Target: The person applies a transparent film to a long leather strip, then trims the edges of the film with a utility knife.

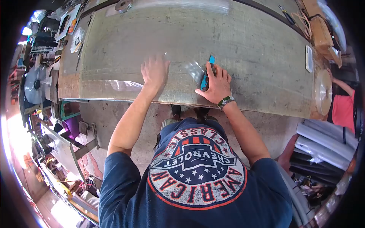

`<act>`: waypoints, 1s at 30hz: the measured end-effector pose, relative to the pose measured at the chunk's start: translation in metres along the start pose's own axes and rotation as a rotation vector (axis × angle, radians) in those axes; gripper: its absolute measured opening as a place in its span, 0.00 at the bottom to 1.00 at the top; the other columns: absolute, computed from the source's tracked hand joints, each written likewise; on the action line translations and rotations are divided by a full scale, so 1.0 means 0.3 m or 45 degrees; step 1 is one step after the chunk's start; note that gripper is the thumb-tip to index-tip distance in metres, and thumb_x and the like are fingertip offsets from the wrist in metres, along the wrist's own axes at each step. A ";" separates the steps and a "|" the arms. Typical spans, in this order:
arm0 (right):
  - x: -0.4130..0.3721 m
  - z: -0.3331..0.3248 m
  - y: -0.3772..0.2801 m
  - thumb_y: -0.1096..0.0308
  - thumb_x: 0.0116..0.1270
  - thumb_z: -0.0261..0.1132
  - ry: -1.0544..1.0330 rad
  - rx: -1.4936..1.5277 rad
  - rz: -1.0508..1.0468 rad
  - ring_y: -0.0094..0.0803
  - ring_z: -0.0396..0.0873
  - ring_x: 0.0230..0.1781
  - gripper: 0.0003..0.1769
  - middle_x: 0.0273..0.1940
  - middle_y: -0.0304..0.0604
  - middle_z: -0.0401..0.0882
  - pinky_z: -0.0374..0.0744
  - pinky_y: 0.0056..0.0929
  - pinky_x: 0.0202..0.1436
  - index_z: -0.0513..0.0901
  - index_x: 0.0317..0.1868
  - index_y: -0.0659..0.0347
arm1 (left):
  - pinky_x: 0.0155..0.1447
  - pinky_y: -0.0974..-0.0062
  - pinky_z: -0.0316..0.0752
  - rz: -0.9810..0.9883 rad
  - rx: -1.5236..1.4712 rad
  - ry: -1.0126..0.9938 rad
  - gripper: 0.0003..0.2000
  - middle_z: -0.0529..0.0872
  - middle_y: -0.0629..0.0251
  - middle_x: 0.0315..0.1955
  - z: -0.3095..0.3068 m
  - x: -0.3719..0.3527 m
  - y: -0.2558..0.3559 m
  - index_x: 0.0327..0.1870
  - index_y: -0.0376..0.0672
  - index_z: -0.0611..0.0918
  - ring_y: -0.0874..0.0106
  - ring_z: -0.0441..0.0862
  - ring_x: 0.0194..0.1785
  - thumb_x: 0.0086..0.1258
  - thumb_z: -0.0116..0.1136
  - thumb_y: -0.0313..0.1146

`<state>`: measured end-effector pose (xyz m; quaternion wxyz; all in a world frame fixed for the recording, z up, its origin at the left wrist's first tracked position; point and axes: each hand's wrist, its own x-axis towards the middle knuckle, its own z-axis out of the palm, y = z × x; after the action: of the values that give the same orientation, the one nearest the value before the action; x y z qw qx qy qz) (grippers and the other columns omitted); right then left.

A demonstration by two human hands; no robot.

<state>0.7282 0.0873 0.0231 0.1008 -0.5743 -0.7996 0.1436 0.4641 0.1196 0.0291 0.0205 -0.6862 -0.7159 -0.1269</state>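
My left hand [156, 72] is over the worktable's near half, palm down with its fingers stretched out and blurred at the tips. To its right, my right hand [218, 83] is wrapped round a blue-and-black hand tool [204, 82], whose blue end points away from me. The tool's exact kind does not show. A shiny, blurred piece of clear plastic [194, 70] is just left of the tool. Near the front edge, left of my left hand, lies a strip of clear plastic film [123, 85].
A tape roll [122, 5] rests at the worktable's [266, 76] far side, with pliers [286, 14] at far right. A large clear roll [323, 92] sits at the right end. Grey rolls [323, 148] are stacked below. Another person's arm [344, 86] shows at right.
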 end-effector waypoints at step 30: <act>0.465 -0.184 -0.368 0.61 0.72 0.72 0.021 1.523 -0.026 0.20 0.81 0.30 0.13 0.31 0.42 0.86 0.79 0.26 0.33 0.87 0.38 0.65 | 0.31 0.78 0.82 -0.533 -2.386 -0.619 0.15 0.87 0.61 0.31 -0.234 0.137 -0.033 0.46 0.35 0.82 0.74 0.85 0.27 0.81 0.62 0.41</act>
<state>0.6032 0.1927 0.1125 0.4142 -0.4110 -0.5846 0.5637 0.4418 0.1446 0.1038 -0.7011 -0.2919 -0.4176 -0.4989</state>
